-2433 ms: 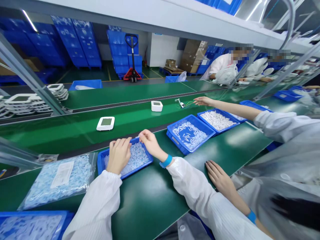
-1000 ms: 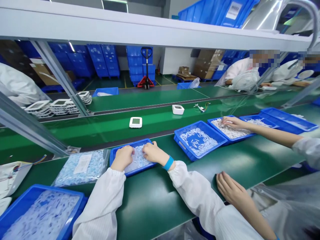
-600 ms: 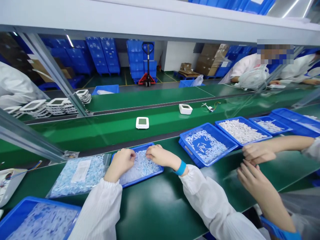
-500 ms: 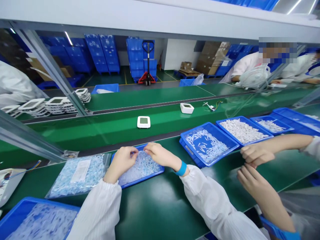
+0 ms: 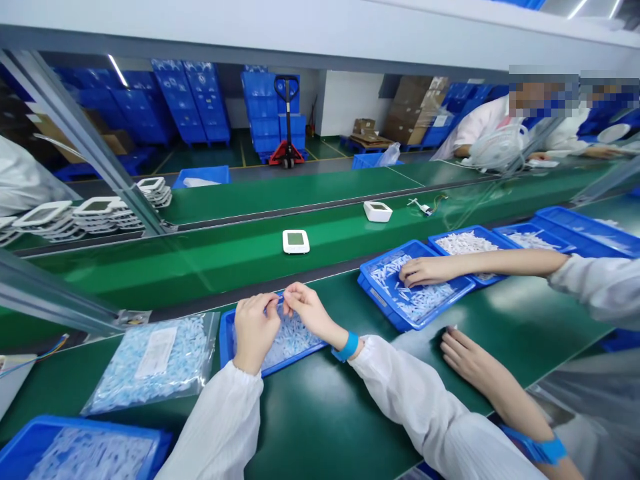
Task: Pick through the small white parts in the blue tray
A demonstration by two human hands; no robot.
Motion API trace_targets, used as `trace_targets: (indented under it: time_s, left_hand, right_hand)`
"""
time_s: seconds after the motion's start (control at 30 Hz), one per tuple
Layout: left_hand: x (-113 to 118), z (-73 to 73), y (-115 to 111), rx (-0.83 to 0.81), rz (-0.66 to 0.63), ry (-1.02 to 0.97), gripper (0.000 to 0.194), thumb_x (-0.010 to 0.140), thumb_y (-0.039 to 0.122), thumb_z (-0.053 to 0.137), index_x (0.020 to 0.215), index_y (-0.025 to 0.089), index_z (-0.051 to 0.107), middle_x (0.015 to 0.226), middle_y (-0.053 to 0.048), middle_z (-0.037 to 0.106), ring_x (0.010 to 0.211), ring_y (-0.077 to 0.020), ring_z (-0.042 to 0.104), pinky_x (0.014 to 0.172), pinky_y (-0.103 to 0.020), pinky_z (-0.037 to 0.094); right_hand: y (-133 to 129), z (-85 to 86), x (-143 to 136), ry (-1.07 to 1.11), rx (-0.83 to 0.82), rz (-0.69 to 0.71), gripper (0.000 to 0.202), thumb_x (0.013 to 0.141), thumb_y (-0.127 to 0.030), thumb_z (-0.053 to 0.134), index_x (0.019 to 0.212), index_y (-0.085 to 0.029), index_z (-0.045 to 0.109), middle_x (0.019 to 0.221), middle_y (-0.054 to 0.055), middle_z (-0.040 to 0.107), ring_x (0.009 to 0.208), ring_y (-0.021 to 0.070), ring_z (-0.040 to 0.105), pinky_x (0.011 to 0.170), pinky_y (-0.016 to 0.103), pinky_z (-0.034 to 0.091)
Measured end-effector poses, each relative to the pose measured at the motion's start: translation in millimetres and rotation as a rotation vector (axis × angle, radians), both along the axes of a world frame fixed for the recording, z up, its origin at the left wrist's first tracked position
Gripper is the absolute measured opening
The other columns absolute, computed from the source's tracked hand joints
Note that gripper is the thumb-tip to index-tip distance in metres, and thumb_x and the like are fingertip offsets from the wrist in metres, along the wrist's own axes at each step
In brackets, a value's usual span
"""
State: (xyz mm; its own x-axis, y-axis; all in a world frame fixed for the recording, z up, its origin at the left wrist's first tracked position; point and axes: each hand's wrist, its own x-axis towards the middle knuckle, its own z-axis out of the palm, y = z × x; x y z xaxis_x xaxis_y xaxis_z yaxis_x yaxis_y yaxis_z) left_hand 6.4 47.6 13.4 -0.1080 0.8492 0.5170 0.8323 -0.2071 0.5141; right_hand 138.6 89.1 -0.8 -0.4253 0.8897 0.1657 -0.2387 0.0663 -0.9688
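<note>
My left hand [image 5: 256, 328] hovers above the left part of a blue tray [image 5: 295, 361] of small pale-blue and white pieces [image 5: 293, 340]. Its thumb and fingers are pinched, and whatever lies between them is too small or hidden to name. Close by, my right hand [image 5: 309, 311], with a blue band [image 5: 349, 346] at the wrist, is also closed in a pinch over the tray's far side. The fingertips of both hands nearly meet. A clear bag of light-blue pieces [image 5: 150, 363] with a white label lies left of the tray.
At right, a co-worker's hand [image 5: 425, 270] reaches into another blue tray [image 5: 383, 310]; their other hand [image 5: 465, 357] rests near the bench. A blue bin [image 5: 163, 443] stands front left. White devices with screens [image 5: 296, 242] sit on the green belt [image 5: 225, 257] beyond.
My hands stay pinched together over the tray, with the left hand turned more upright. The co-worker's hands have parted, one moving into the tray of white pieces. The view has shifted slightly.
</note>
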Motion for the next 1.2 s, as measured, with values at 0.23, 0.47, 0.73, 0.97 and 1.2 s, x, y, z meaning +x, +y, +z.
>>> trace_targets:
  time_s: [0.23,0.47,0.73,0.97,1.2]
  left_hand:
    - [3.6,-1.1,0.1,0.017,-0.078,0.103,0.018,0.084,0.017,0.046,0.084,0.019,0.064,0.085,-0.004,0.069,0.081,-0.0202,0.061,0.077,-0.036,0.04]
    - [3.8,-4.8,1.7,0.063,-0.131,0.201,0.027,0.083,0.018,0.047,0.106,0.018,0.061,0.096,-0.006,0.068,0.088,-0.021,0.06,0.081,-0.035,0.039]
    - [-0.6,-10.9,5.1,0.022,-0.154,0.145,0.026,0.082,0.017,0.044,0.097,0.017,0.065,0.088,-0.005,0.068,0.081,-0.0204,0.056,0.075,-0.033,0.041]
    - [4.0,-4.1,3.1,0.009,-0.127,0.049,0.021,0.083,0.022,0.046,0.079,0.017,0.066,0.076,-0.003,0.066,0.072,-0.0182,0.052,0.069,-0.03,0.041]
    - [3.6,-6.8,1.3,-0.016,-0.077,0.026,0.02,0.081,0.021,0.047,0.084,0.018,0.067,0.076,-0.003,0.065,0.073,-0.0183,0.053,0.069,-0.03,0.041]
  right_hand:
    - [-2.8,-0.5,-0.5,-0.062,-0.008,-0.014,0.029,0.082,-0.045,0.057,0.084,-0.018,0.048,0.056,-0.004,0.053,0.05,0.0103,0.048,0.052,0.023,0.039]
    - [-1.8,-7.4,-2.0,-0.131,0.046,-0.127,0.017,0.083,-0.033,0.055,0.08,-0.018,0.05,0.054,-0.005,0.051,0.049,0.0099,0.047,0.049,0.021,0.036]
    - [-4.9,-2.7,0.5,-0.137,0.057,-0.08,0.017,0.082,-0.032,0.056,0.075,-0.016,0.054,0.057,-0.005,0.05,0.052,0.0091,0.045,0.049,0.02,0.034]
    - [-6.6,4.5,5.6,-0.245,0.284,-0.292,0.023,0.079,-0.031,0.064,0.064,-0.015,0.059,0.072,-0.001,0.049,0.07,0.0107,0.048,0.065,0.023,0.038]
    - [-3.8,0.4,3.2,-0.105,0.123,-0.311,0.025,0.077,-0.037,0.065,0.069,-0.014,0.066,0.062,-0.001,0.054,0.057,0.0101,0.045,0.055,0.023,0.037]
